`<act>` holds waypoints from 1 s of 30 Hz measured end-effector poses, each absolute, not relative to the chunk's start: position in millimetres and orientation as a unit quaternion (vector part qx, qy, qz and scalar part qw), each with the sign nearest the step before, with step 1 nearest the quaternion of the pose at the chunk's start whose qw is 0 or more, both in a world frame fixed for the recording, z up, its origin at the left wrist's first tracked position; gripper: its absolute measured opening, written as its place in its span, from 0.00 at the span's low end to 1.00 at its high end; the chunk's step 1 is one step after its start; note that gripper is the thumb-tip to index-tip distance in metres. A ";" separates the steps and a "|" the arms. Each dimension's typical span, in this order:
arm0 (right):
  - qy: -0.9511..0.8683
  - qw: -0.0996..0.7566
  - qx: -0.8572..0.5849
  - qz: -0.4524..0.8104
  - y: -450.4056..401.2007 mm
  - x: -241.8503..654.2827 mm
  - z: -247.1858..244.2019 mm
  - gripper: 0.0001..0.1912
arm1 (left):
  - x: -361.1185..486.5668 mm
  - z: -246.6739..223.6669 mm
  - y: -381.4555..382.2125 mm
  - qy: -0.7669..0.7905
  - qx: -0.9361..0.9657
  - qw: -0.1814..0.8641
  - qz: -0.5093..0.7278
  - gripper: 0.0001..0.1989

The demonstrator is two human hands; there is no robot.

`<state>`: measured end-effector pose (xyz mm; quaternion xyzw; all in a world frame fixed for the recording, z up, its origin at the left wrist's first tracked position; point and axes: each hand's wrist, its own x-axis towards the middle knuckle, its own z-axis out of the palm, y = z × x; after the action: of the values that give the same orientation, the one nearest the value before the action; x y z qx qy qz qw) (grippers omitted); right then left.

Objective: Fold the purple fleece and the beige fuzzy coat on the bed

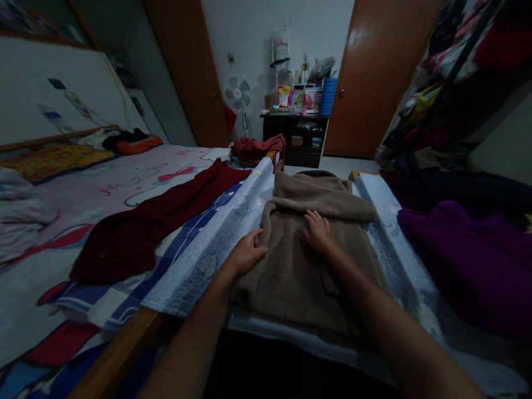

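A brown fleecy garment (286, 266) lies partly folded in front of me, with a sleeve (328, 199) laid across its upper part. It rests on a light blue cloth (199, 277) spread over a wooden-edged surface. At the garment's left edge is my left hand (247, 252), its thumb and fingers apart and touching the fabric. My right hand (319, 230) lies on the garment just below the sleeve, palm down, fingers stretched out. Neither hand appears to grip the cloth.
On the left, a dark red garment (153, 227) lies along a bed with a patterned sheet (137, 166). Purple clothing (469, 255) is heaped at the right. Farther back stand a fan (239, 93), a dark cabinet (291, 149) and a brown door (369, 72).
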<state>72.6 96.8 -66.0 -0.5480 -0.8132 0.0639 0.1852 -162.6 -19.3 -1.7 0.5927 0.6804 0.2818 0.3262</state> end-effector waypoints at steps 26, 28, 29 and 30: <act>-0.937 0.037 -0.320 0.134 -45.2 23.1 -68.4 0.38 | -143.5 -17.3 -14.7 0.632 0.537 0.427 0.361 0.33; -0.940 0.033 -0.307 0.147 -56.1 27.5 -63.2 0.36 | -138.5 -19.4 -14.6 0.626 0.552 0.418 0.358 0.33; -0.941 0.029 -0.300 0.152 -61.6 29.6 -61.0 0.35 | -135.7 -20.9 -14.6 0.623 0.563 0.412 0.353 0.33; -0.943 0.026 -0.292 0.157 -67.3 31.7 -59.2 0.34 | -132.8 -22.5 -14.5 0.621 0.575 0.403 0.348 0.33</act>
<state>31.7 -67.3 -59.2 -0.2922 -0.9430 0.1571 0.0259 -132.8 -14.5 -22.5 0.5752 0.6212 0.3475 0.4030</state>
